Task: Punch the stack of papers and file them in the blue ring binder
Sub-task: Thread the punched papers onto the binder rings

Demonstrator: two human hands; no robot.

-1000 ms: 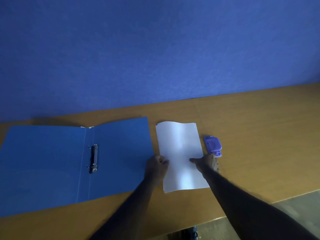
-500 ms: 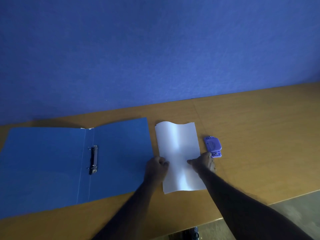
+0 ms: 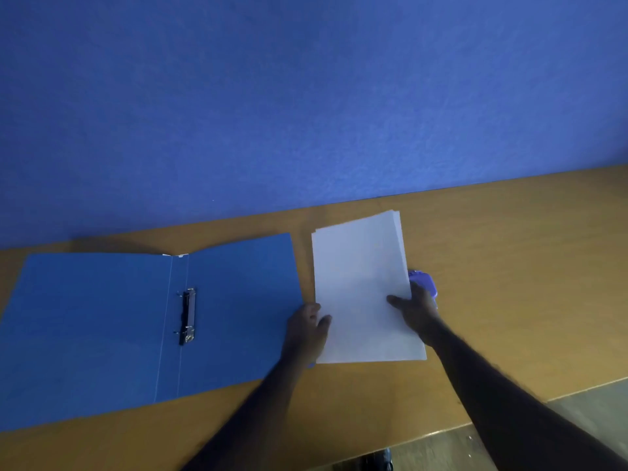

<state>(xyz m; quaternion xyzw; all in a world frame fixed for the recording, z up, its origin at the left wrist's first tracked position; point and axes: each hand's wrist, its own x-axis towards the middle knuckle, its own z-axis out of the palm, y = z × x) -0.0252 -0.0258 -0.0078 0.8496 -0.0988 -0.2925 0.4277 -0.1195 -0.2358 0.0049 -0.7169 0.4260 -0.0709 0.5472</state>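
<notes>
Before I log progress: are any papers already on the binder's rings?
No, the binder lies open with bare rings, and both hands hold the papers beside it.

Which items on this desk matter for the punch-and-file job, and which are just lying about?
For the job:
- stack of papers, held by left hand and right hand
- purple hole punch
- blue ring binder, lying open

Lying about:
- nothing loose; only the wooden desk and blue wall

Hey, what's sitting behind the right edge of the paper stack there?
A purple hole punch on the table, only its top right part showing. The paper stack and the right hand cover the rest.
</notes>
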